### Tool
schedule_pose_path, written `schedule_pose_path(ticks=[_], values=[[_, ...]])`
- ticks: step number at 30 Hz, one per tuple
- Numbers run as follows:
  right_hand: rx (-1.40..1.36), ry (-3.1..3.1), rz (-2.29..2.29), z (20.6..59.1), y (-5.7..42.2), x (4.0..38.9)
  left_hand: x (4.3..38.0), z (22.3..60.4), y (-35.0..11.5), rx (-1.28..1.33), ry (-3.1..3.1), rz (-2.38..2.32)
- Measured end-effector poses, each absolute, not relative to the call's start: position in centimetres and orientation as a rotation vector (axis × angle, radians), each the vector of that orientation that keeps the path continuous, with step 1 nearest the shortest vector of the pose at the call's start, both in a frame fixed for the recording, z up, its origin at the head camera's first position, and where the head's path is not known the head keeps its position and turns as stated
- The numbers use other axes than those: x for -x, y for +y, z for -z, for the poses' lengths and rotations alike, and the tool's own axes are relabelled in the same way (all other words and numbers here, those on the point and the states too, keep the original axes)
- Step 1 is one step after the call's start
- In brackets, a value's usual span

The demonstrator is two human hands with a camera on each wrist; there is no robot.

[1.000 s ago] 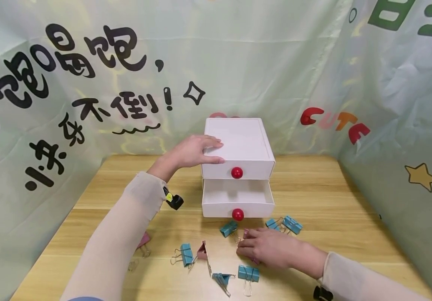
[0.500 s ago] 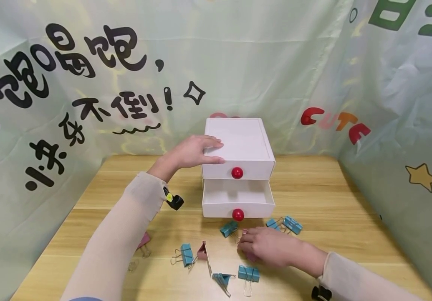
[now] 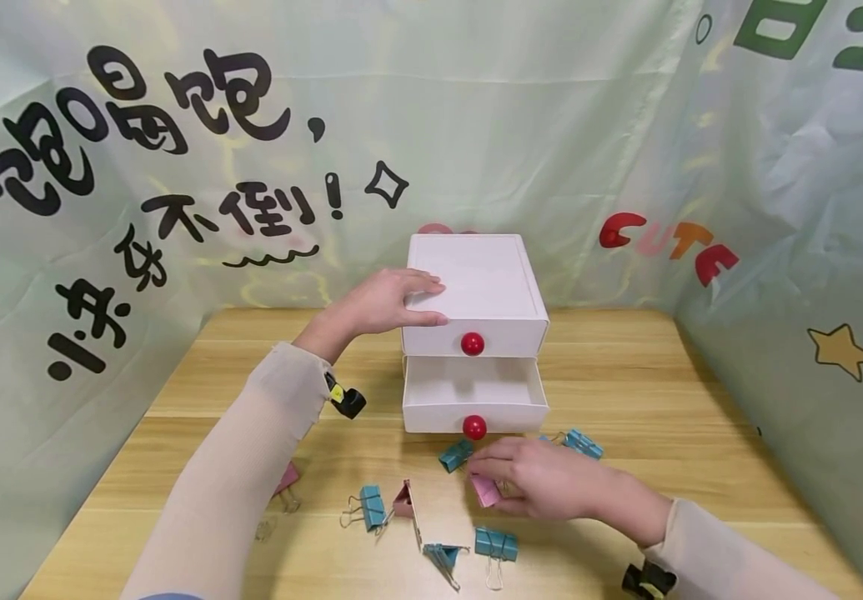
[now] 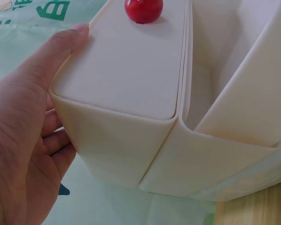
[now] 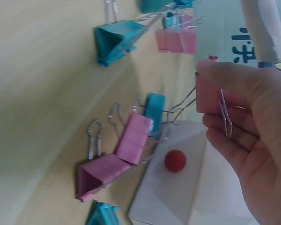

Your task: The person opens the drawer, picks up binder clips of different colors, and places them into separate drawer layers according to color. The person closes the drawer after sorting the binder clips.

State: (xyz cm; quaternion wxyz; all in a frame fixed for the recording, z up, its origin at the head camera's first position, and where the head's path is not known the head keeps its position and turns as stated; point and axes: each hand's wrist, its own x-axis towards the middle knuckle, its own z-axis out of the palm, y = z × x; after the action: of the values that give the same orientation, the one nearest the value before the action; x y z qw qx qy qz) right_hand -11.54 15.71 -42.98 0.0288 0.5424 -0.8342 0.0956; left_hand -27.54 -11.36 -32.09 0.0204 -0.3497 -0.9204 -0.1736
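A white two-drawer box (image 3: 469, 279) stands on the table, its upper drawer closed and its lower drawer (image 3: 434, 419) pulled out. My left hand (image 3: 382, 303) rests on the box's top left edge, the thumb lying along the front edge in the left wrist view (image 4: 72, 40). Just in front of the lower drawer, my right hand (image 3: 551, 482) pinches a pink binder clip (image 3: 485, 491) between thumb and fingers. In the right wrist view that pink clip (image 5: 208, 93) hangs apart from the others, its wire handles sticking out.
Loose binder clips lie around: a teal one (image 3: 456, 456) by the drawer, another teal one (image 3: 583, 443) on the right, several nearer the front, including a teal clip (image 3: 496, 543). One pink clip (image 3: 288, 478) is partly behind the left arm. Red knobs (image 3: 473, 343) mark the drawers.
My right hand has risen slightly from the table with a pink binder clip, which now shows between thumb and fingers. The left hand has stayed on the box.
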Motion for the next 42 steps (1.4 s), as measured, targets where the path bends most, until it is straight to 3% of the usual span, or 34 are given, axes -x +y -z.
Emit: schedule_pose_path(ticks=[16, 32, 42], values=[[-1.583, -2.408, -0.498, 39.3, 15.8, 12.1, 27.8, 32.3, -11.5, 1.088, -2.852, 0.549], [-1.088, -2.584, -0.650, 37.7, 16.6, 14.5, 27.7, 32.4, -11.7, 1.073, -2.873, 0.565], [-0.936, -2.677, -0.775, 36.8, 16.5, 15.6, 27.7, 32.3, -11.5, 1.085, -2.864, 0.563]])
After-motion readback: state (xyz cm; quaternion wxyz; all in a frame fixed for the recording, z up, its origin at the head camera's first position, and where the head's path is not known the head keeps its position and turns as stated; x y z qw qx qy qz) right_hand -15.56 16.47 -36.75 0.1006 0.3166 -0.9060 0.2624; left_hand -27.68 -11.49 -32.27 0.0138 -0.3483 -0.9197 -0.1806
